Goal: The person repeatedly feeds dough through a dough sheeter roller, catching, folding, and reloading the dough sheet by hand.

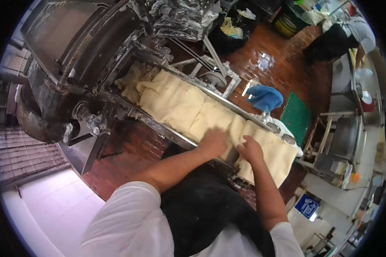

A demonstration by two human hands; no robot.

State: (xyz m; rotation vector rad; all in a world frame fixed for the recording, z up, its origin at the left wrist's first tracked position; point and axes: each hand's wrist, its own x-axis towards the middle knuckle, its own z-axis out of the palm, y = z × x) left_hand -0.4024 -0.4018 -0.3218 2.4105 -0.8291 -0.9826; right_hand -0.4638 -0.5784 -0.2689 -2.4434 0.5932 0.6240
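A long, pale sheet of dough (176,100) lies along the conveyor trough of a floury dough-rolling machine (94,47). Its near part is folded into layers, and a wide flap of dough (268,154) hangs over the right end. My left hand (213,142) is over the middle of the dough, its fingers smeared by motion. Just to the right, my right hand (250,150) has its fingers curled at a raised fold of the dough, apparently gripping its edge. Bunched, wrinkled dough (131,83) sits at the far end, beside the rollers.
A metal rail (218,97) edges the trough. Beyond it are a blue cloth (265,97), a green mat (297,118) and a dark bin (291,19) on the wet tiled floor. Another person (336,40) bends near the counter at upper right. Shelving stands along the right side.
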